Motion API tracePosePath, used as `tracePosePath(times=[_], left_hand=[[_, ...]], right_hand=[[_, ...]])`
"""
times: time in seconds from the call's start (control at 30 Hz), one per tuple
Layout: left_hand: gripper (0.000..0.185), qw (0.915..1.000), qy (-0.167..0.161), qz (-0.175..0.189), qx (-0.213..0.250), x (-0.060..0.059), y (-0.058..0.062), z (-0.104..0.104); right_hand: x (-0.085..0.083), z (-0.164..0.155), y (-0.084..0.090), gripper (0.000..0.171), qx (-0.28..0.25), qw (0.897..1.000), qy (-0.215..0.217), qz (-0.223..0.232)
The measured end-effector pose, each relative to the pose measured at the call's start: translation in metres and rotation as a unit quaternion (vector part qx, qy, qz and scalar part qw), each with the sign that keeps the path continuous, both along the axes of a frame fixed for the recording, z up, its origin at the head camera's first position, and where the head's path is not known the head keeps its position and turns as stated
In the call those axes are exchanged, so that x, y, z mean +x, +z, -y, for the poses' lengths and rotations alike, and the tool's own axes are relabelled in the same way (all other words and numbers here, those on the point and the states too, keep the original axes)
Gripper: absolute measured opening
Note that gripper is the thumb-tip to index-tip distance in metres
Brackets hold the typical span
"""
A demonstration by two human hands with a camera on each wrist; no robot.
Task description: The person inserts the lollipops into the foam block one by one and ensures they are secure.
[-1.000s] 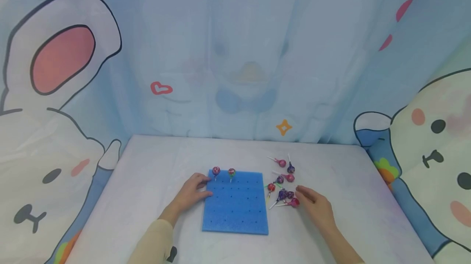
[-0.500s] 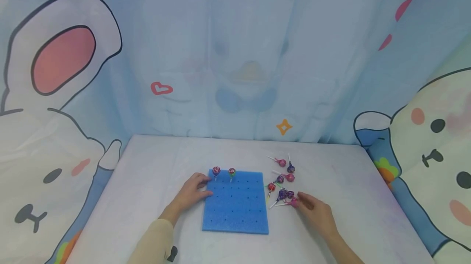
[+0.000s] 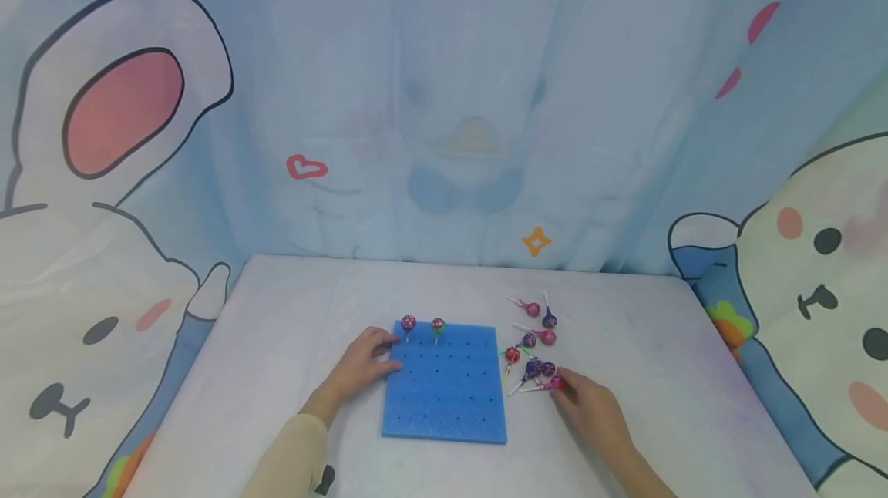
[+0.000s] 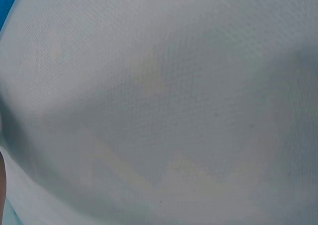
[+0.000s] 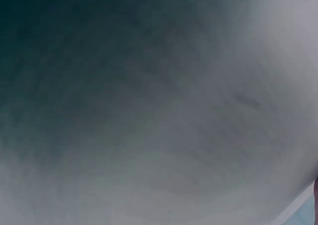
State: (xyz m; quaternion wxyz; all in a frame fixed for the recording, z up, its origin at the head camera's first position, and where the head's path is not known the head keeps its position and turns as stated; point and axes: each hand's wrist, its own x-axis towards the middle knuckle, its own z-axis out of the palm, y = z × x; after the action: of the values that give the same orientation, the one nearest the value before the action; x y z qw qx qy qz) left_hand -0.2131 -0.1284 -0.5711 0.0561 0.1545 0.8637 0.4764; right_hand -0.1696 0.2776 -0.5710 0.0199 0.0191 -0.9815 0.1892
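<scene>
The person's left hand [image 3: 361,365] is bare, and a plain beige long sleeve [image 3: 287,458] covers that forearm to the wrist. The right hand [image 3: 590,405] and its forearm are bare, without rings or a watch.

The left hand [image 3: 361,363] lies low with its fingers stretched forward and a little bent, its arm in a tan sleeve [image 3: 287,458], while the right hand [image 3: 590,405] reaches forward and left on a bare arm, fingertips together at the front.
</scene>
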Motion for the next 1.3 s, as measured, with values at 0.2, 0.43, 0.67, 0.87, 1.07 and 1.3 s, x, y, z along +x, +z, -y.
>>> tracePosePath(times=[0.2,0.43,0.67,0.87,1.07,1.3], left_hand=[[0.047,1.0000,-0.002,-0.001,-0.001,0.001,0.000,0.001],[0.047,1.0000,-0.001,-0.002,0.005,0.002,0.002,0.002],[0.046,0.9998,-0.003,-0.015,0.014,0.001,0.001,0.002],[0.046,0.9999,-0.001,-0.008,0.007,0.001,0.001,0.002],[0.046,0.9999,-0.003,-0.010,0.007,0.001,0.001,0.001],[0.046,0.9999,-0.004,-0.008,0.006,0.001,0.002,0.001]], right_hand=[[0.001,-0.002,0.001,0.040,0.016,1.000,0.003,-0.006],[-0.001,-0.006,0.003,0.035,-0.034,0.999,0.008,-0.026],[-0.004,-0.007,0.011,0.034,-0.095,0.994,0.010,-0.050],[-0.011,-0.003,0.016,0.033,-0.126,0.987,0.010,-0.098],[-0.019,0.008,0.026,0.035,-0.159,0.983,-0.011,-0.088],[-0.032,0.025,0.038,0.036,-0.197,0.977,-0.018,-0.076]])
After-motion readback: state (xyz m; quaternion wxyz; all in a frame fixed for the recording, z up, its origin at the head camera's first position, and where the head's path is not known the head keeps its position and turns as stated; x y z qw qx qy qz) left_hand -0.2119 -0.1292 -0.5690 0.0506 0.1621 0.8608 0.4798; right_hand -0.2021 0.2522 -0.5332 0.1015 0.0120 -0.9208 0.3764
